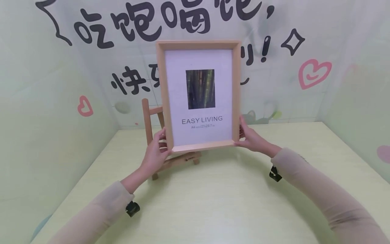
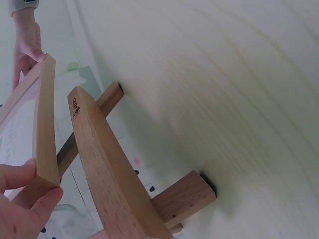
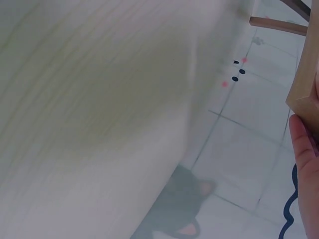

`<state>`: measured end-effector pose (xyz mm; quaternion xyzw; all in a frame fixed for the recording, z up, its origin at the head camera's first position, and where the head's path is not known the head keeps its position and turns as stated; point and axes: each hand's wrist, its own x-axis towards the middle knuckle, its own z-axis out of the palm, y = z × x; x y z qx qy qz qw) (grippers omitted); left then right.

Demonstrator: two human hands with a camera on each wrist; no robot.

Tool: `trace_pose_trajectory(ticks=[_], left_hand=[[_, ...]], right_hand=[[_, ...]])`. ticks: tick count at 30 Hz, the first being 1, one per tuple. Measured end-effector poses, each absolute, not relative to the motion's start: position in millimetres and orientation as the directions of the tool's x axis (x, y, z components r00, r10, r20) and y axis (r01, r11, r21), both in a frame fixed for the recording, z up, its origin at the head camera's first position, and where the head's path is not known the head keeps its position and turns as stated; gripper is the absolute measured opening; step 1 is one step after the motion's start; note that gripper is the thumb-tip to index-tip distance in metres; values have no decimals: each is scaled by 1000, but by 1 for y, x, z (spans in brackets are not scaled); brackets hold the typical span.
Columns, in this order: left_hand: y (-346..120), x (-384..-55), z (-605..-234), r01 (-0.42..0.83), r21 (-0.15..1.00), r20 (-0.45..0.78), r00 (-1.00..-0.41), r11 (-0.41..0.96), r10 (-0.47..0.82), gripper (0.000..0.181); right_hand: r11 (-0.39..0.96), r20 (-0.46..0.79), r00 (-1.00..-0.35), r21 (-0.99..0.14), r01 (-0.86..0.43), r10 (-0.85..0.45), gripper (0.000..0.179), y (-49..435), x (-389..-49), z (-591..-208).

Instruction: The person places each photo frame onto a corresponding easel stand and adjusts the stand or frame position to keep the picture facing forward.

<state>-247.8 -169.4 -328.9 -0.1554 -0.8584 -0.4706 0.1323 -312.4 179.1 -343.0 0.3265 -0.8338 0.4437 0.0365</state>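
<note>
A light-wood picture frame [image 1: 202, 146] is held upright above the table, overlapping a small wooden easel [image 1: 147, 118] in the head view. Behind its front is a white sheet with a dark bamboo picture and the words EASY LIVING. My left hand [image 1: 154, 153] grips the lower left corner, thumb at the bottom edge and fingers along the side. At the lower right corner my right hand [image 1: 252, 137] holds the frame the same way. In the left wrist view, the easel's ledge [image 2: 107, 159] lies close beside the frame's bottom rail [image 2: 46, 124]. The frame hides much of the easel.
The easel's feet stand on the pale wood-grain table [image 1: 231, 200], left of centre. A light cloth backdrop [image 1: 344, 37] with black lettering and pink hearts rises behind the table and along both sides.
</note>
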Motion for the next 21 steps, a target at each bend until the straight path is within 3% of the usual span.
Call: trace_pose_trajectory(ticks=[14, 21], left_hand=[[-193, -244, -331, 366, 762, 374, -922, 534, 97, 81], [-204, -240, -331, 365, 774, 369, -924, 518, 99, 84]], right_hand=[[355, 356, -761, -724, -591, -542, 107, 152, -318, -337], [366, 308, -781, -750, -551, -544, 107, 141, -318, -334]])
